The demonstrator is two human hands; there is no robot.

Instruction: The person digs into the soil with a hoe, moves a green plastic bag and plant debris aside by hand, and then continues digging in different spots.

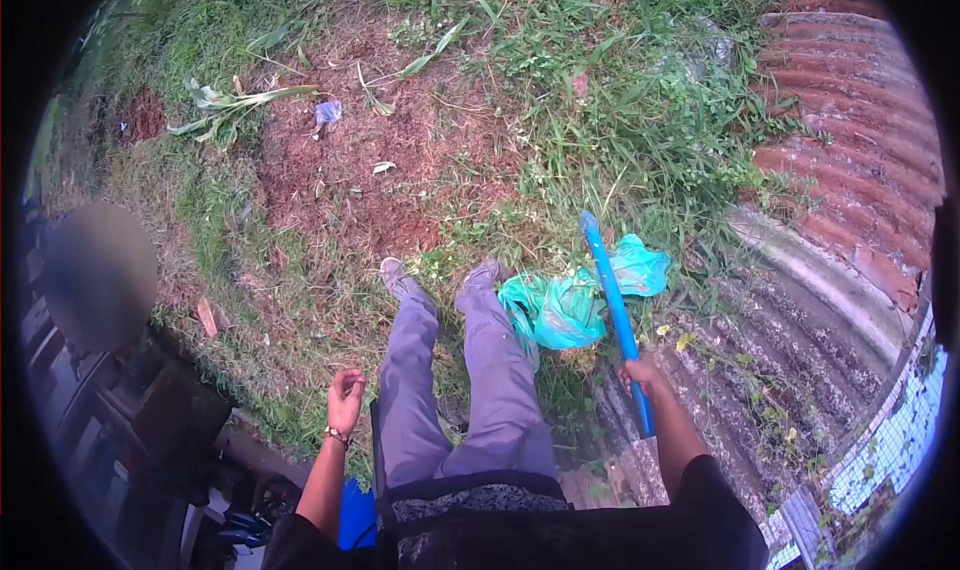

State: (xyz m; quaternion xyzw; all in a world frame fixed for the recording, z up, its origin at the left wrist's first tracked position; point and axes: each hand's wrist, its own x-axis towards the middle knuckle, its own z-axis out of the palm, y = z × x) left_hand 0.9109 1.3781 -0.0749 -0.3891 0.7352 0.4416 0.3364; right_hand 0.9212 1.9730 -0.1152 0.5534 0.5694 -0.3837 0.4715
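Note:
A blue pole (614, 305) slants up and away from my right hand (641, 372), whose fingers are wrapped round it near its lower end. Its far tip lies over the grass, and the pole passes in front of a crumpled green plastic bag (565, 313) on the ground beside my feet. My left hand (346, 400) is raised at my left side, with its fingers loosely curled and apart and nothing in them. A bracelet circles that wrist.
Corrugated sheets (840, 160) run along the right side. Cut leafy stalks (245, 102) and a small bluish scrap (327, 113) lie on bare soil ahead. A blue object (357, 515) is by my left hip. Dark clutter and a blurred round patch are at the left.

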